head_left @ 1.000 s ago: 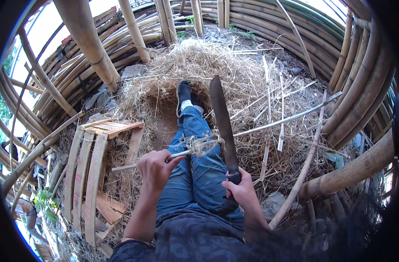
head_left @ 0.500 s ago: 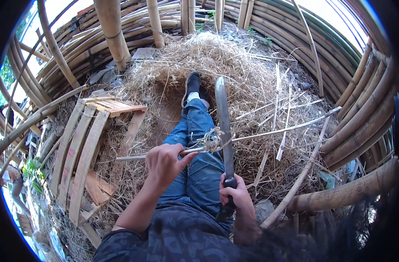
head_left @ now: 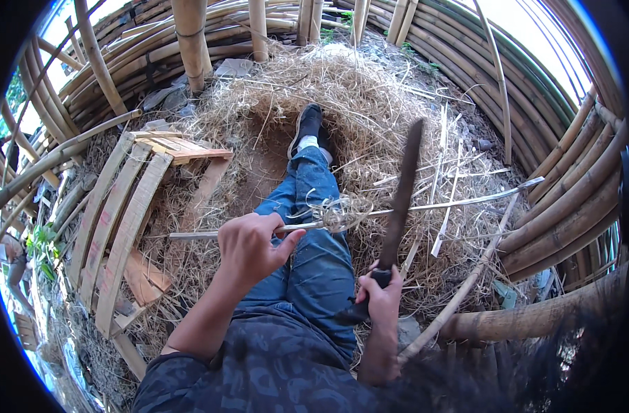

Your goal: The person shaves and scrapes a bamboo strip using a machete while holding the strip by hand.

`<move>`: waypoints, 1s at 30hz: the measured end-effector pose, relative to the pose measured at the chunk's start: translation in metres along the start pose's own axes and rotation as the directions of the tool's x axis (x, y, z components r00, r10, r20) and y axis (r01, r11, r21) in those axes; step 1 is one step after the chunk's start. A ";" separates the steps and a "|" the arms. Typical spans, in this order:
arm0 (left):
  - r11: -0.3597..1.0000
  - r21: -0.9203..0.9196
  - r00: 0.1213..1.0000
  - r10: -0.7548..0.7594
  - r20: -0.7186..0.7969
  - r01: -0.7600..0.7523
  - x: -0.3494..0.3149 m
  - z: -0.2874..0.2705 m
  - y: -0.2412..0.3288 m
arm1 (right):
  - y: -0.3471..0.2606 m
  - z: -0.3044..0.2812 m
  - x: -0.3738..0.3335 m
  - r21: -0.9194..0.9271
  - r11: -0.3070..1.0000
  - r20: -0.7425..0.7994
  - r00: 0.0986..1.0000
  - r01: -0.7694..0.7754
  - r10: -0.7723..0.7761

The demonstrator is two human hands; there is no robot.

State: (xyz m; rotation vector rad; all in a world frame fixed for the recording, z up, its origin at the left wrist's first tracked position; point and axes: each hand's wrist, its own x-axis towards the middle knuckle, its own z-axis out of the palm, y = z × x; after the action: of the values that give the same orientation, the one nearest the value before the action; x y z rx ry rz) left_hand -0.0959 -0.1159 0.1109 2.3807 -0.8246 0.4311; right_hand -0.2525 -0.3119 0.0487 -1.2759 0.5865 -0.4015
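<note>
My left hand (head_left: 249,251) is closed around a long, thin bamboo strip (head_left: 473,199) that lies crosswise above my thighs. Just right of that hand, a tangle of pale curled shavings (head_left: 336,213) clings to the strip. In my right hand (head_left: 383,296) is the black handle of a machete (head_left: 405,182), its long dark blade pointing away and leaning right. The blade passes in front of the strip's right half; whether they touch I cannot tell. My legs in blue jeans (head_left: 314,199) stretch forward beneath.
Straw-like shavings (head_left: 383,124) cover the ground around my legs. A wooden slatted crate (head_left: 137,241) stands at left. Stacked bamboo poles (head_left: 569,199) line the right side, and a thick bamboo pole (head_left: 528,323) lies near my right elbow. Upright bamboo posts (head_left: 190,41) stand at the back.
The machete has swung right, away from the shavings, and its blade now leans right. My left hand has shifted slightly left with the strip.
</note>
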 end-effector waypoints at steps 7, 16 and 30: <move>0.999 -0.021 0.999 -0.025 -0.021 0.024 0.000 0.008 0.004 | -0.009 0.010 -0.004 -0.177 0.982 0.173 0.980 -0.066 0.097; 1.000 -0.012 1.000 0.029 0.000 -0.029 -0.002 0.003 0.012 | -0.007 0.006 -0.007 -0.116 0.991 0.195 0.977 -0.069 0.091; 0.996 0.031 0.989 0.087 -0.118 -0.084 -0.006 0.002 -0.010 | 0.005 0.004 0.006 -0.065 0.998 0.049 0.998 -0.024 0.027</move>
State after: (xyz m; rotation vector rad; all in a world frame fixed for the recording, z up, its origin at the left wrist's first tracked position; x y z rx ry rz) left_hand -0.0939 -0.1079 0.1021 2.3243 -0.8728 0.6167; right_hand -0.2457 -0.3107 0.0437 -1.3348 0.5763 -0.3310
